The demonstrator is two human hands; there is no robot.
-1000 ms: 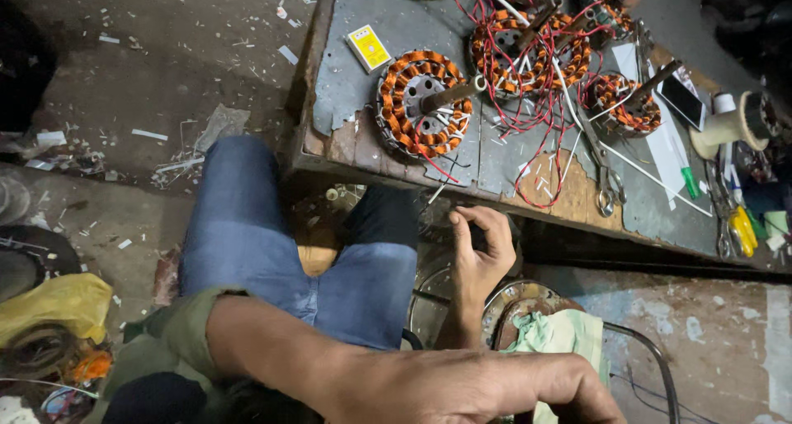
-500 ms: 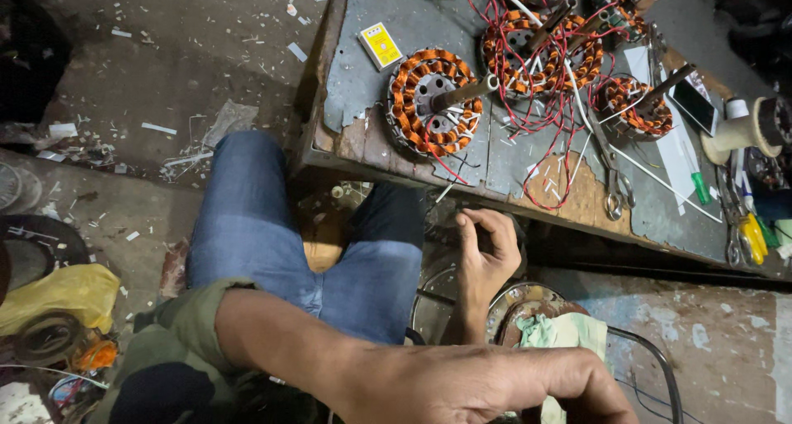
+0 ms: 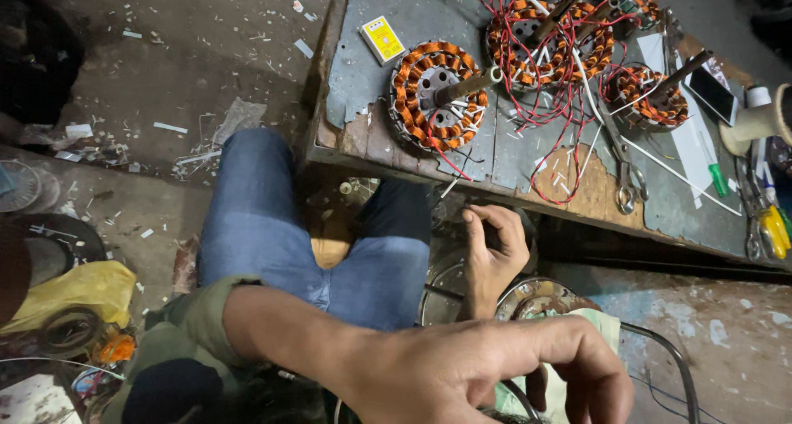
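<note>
- My left hand (image 3: 495, 374) is nearest. The forearm enters from the left and crosses my lap to the right, with the back of the hand facing up.
- Its fingers bend downward at the right, over a pale green cloth (image 3: 577, 366). I cannot tell whether they grip the cloth or only rest on it.
- My right hand (image 3: 492, 247) is just beyond it, raised upright on the wrist, below the near edge of the workbench.
- Its fingers (image 3: 505, 222) are curled in tight against the thumb. Nothing can be made out between them.
- A round, rusty metal cover (image 3: 536, 296) lies between the two hands, touching the cloth.
- My knees in blue jeans (image 3: 256, 218) point toward the workbench, to the left of both hands.
- A yellow bag (image 3: 74, 288) lies near left on the floor (image 3: 165, 53), which is dusty concrete strewn with small white scraps.
- The workbench (image 3: 346, 135) is farther on; it has a worn grey top and a chipped wooden edge.
- A copper-wound stator (image 3: 437, 94) with a steel shaft stands nearest its edge, well apart from both hands.
- A small yellow box (image 3: 382, 39) lies to the far left of the stator.
- More wound stators sit farther right, tangled in red wires (image 3: 561, 102).
- Scissors (image 3: 627, 176) lie right of the stator, and a phone (image 3: 714, 94) lies at far right.
</note>
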